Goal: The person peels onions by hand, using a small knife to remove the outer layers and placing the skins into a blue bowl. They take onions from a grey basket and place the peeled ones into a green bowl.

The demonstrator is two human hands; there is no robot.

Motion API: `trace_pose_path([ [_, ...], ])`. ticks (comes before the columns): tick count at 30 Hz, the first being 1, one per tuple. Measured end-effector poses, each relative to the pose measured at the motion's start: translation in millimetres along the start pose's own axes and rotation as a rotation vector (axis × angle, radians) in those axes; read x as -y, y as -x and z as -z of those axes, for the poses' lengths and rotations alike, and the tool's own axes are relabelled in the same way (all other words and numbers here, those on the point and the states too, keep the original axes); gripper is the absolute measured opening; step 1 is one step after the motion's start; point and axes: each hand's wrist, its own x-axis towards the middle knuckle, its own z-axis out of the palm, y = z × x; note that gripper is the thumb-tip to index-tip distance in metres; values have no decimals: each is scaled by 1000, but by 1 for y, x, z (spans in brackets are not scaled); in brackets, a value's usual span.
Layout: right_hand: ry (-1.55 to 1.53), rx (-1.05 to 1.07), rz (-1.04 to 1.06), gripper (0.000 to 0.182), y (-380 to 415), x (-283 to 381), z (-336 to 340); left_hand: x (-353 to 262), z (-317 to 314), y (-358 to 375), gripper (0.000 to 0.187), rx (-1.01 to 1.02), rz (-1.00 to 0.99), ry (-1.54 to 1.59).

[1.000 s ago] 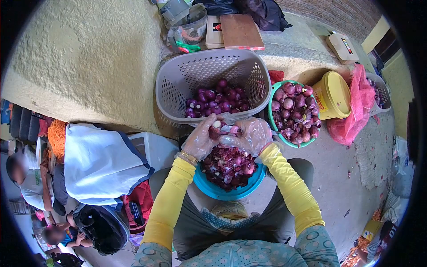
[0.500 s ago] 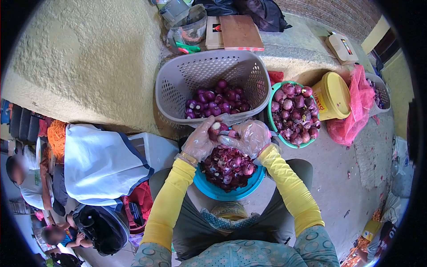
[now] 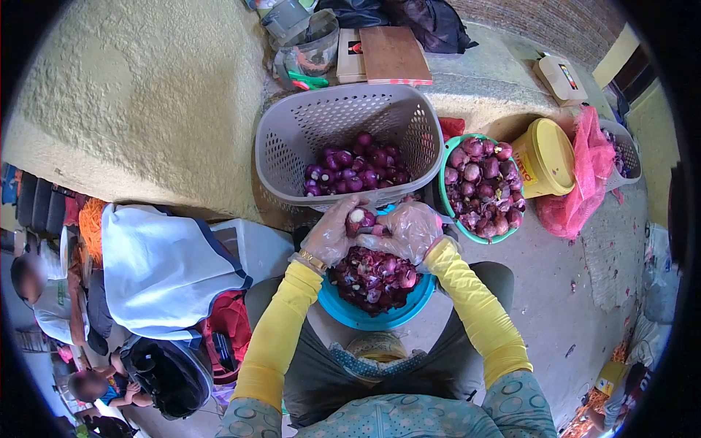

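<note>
Both my hands wear clear plastic gloves and meet above a blue basin heaped with onion skins. My left hand is closed around a red onion, its pale cut end showing. Against the onion's right side, my right hand has curled fingers and its thumb toward the bulb. What lies inside the right fist is hidden, though a pinkish end shows by its outer edge. Just beyond stands a grey perforated basket with shiny peeled red onions.
At the right, a green basin holds unpeeled onions. Beside it are a yellow bucket and a pink mesh sack. White cloth lies at the left. Two people sit at the far left.
The onion has turned in my left hand, so its pale cut end faces up more. My right hand has shifted slightly and its fingers have curled differently beside it.
</note>
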Motion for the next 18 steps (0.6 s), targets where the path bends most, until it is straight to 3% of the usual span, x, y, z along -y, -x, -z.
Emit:
trace_pose_path([
  [10, 34, 10, 75, 54, 2, 8, 11, 12, 10, -11, 29, -6, -89, -7],
  [18, 89, 81, 163, 55, 12, 12, 16, 6, 15, -10, 32, -79, 57, 183],
])
